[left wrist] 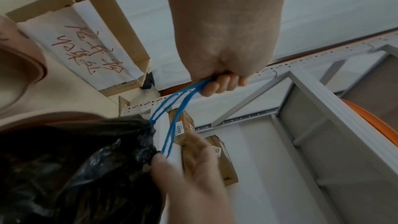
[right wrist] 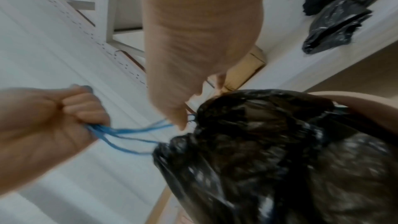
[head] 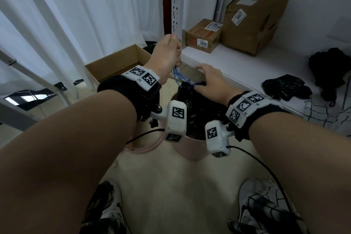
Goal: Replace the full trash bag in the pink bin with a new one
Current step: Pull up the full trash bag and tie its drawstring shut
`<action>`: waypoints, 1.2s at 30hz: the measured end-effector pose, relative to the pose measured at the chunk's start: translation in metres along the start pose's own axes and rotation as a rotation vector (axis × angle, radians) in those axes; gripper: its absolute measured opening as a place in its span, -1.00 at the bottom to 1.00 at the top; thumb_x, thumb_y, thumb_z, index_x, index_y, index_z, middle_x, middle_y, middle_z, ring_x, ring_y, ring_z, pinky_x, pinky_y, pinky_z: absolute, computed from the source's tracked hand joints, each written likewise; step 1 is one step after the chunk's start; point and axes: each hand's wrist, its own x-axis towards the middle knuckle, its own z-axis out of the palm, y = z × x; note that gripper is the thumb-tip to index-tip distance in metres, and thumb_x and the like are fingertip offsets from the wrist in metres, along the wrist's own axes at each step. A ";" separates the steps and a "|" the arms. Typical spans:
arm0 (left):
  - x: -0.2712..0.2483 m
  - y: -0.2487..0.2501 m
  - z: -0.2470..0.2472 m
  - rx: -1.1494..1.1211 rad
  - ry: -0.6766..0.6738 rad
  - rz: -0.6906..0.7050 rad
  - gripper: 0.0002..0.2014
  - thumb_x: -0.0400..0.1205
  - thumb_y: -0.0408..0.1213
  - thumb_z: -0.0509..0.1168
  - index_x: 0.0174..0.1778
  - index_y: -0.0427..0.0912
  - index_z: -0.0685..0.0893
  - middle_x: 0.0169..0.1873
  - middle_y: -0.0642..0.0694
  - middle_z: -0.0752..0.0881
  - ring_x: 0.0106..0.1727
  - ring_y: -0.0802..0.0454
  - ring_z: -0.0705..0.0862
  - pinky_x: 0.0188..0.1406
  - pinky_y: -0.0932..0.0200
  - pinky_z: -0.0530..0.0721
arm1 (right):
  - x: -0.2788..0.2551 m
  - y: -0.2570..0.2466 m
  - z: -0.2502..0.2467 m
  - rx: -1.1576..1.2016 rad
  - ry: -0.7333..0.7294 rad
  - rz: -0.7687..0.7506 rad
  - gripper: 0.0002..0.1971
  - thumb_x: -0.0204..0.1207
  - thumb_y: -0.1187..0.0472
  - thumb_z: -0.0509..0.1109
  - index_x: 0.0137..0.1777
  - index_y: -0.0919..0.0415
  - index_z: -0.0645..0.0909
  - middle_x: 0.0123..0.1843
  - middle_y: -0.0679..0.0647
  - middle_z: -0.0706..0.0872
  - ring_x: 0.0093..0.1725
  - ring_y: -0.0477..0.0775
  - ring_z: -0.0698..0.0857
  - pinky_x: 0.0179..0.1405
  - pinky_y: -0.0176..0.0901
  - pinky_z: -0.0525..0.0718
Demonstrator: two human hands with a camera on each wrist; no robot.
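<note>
The left hand [head: 167,53] is raised above the pink bin [head: 190,148], its fingers [left wrist: 221,84] curled tight round the blue drawstrings [left wrist: 172,108], which run taut down to the gathered mouth of the full black trash bag [right wrist: 269,151]; the bag sits in the bin on the floor, between the two forearms. The right hand [head: 210,80] rests at the bag's cinched neck — whether its fingers pinch the plastic or only press on it I cannot tell. On the white shelf [head: 237,66] lies a folded black bag [head: 284,86], well apart from two cardboard boxes [head: 252,21]; an open carton [head: 115,62] stands on the floor beyond the left wrist.
</note>
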 end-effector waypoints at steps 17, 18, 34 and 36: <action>0.002 -0.046 -0.024 0.382 -0.070 -0.065 -0.61 0.77 -0.14 -0.07 -0.37 -0.12 0.38 -0.53 -0.06 0.31 -0.54 0.03 0.31 -0.52 0.19 0.40 | 0.001 -0.011 0.013 -0.260 0.097 -0.078 -0.78 0.61 -0.02 0.25 0.02 -0.02 0.70 0.36 -0.10 0.57 0.47 0.09 0.33 0.48 0.12 0.12; 0.003 -0.053 -0.027 0.402 -0.069 -0.083 -0.61 0.77 -0.12 -0.07 -0.37 -0.12 0.39 -0.53 -0.07 0.33 -0.53 0.01 0.31 -0.52 0.19 0.40 | -0.001 -0.009 0.014 -0.299 0.077 -0.088 -0.76 0.61 -0.03 0.24 0.07 -0.01 0.71 0.40 -0.10 0.54 0.50 0.10 0.31 0.52 0.15 0.08; -0.004 -0.028 -0.031 1.025 -0.276 0.068 -0.47 0.57 0.05 0.34 0.21 -0.23 0.30 -0.25 0.03 0.45 -0.33 0.12 0.45 -0.38 0.27 0.43 | -0.004 0.004 0.023 -0.153 -0.110 -0.091 -0.79 0.68 0.22 0.17 0.05 0.35 0.56 0.06 0.29 0.65 0.08 0.26 0.62 -0.04 -0.12 0.41; -0.011 -0.030 -0.024 1.217 -0.513 -0.007 -0.34 0.50 0.11 0.40 0.36 -0.20 0.36 -0.07 0.04 0.49 -0.13 0.10 0.51 -0.23 0.28 0.46 | -0.008 0.007 0.024 -0.126 -0.095 -0.074 -0.79 0.67 0.19 0.19 0.10 0.33 0.56 0.08 0.29 0.68 0.09 0.26 0.64 0.03 -0.07 0.48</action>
